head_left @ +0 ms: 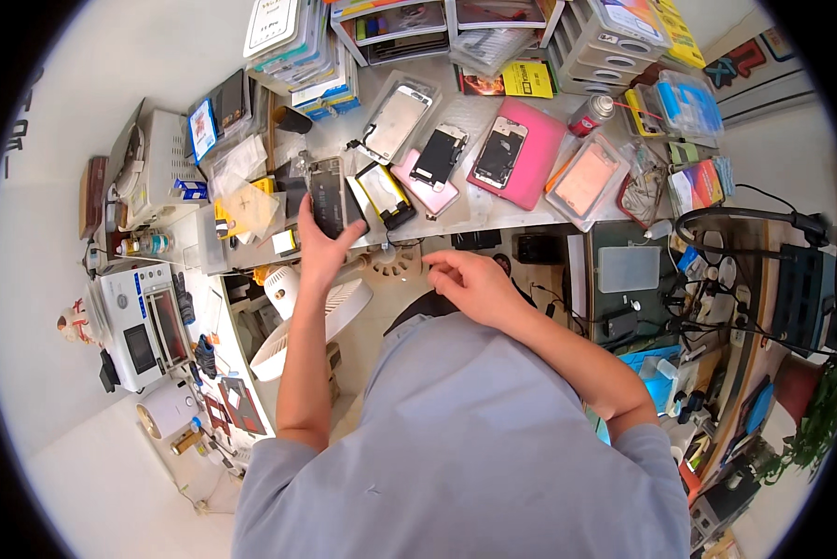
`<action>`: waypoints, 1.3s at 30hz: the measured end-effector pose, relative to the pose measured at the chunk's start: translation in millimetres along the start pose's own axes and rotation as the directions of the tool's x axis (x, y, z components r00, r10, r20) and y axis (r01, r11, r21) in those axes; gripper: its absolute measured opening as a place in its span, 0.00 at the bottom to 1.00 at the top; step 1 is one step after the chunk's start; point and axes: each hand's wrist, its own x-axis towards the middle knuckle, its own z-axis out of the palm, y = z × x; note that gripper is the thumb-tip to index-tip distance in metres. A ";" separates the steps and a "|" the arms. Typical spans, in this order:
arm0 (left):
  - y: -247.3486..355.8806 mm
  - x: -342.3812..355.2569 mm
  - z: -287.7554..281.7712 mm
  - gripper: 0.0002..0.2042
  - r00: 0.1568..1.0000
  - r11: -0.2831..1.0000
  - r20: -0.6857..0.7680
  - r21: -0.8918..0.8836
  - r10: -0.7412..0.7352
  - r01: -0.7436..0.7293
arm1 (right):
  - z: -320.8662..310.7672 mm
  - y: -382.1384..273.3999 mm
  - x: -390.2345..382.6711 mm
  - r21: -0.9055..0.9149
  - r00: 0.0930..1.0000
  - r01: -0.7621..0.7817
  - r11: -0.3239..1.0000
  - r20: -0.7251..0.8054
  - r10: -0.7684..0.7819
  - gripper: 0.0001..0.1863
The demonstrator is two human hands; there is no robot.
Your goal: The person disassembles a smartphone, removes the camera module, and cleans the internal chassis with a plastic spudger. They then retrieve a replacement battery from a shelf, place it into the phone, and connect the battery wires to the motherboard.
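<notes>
My left hand [320,244] grips a dark, flat phone [328,191] by its lower end, with the thumb on the right edge and the fingers on the left. The phone is at the table's front edge, to the left of a yellow-and-black phone part [384,194]. My right hand [474,284] hovers just off the table edge. Its fingers are curled in toward the thumb, and anything between them is too small to make out. Farther right, a black phone part [438,156] rests on a pink phone, and another dark one [500,151] lies on a pink pad [541,140].
Clear cases with pale phone panels [398,121] [586,180] lie on the table. A spray can [591,115] stands behind on the right. Drawers [614,65] and stacked boxes line the back. Below the left arm is a white fan [311,326]. A lamp arm [744,216] reaches in from the right.
</notes>
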 end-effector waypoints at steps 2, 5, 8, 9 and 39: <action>-14.2 -10.4 7.9 0.54 0.997 0.997 0.075 -0.078 -0.005 0.010 | 2.7 7.7 5.3 0.048 0.998 -0.047 0.998 -0.039 0.049 0.17; 3.9 -46.1 34.2 0.53 0.988 0.997 0.135 0.017 0.072 -0.075 | 9.8 19.9 14.2 0.127 0.990 0.058 0.990 -0.137 -0.041 0.18; 27.8 -72.1 51.9 0.50 0.972 0.983 0.235 -0.183 0.010 0.034 | 4.5 9.5 15.8 0.177 0.997 0.025 0.984 -0.075 -0.012 0.18; 37.9 -77.9 54.8 0.48 0.964 0.959 0.267 -0.271 -0.009 0.084 | 1.9 6.7 13.8 0.179 0.994 0.004 0.984 -0.109 0.015 0.17; 80.3 -75.1 21.5 0.17 0.904 0.772 0.427 -0.586 0.034 0.248 | -13.9 -26.1 -8.9 0.468 0.984 0.105 0.878 -0.176 -0.024 0.17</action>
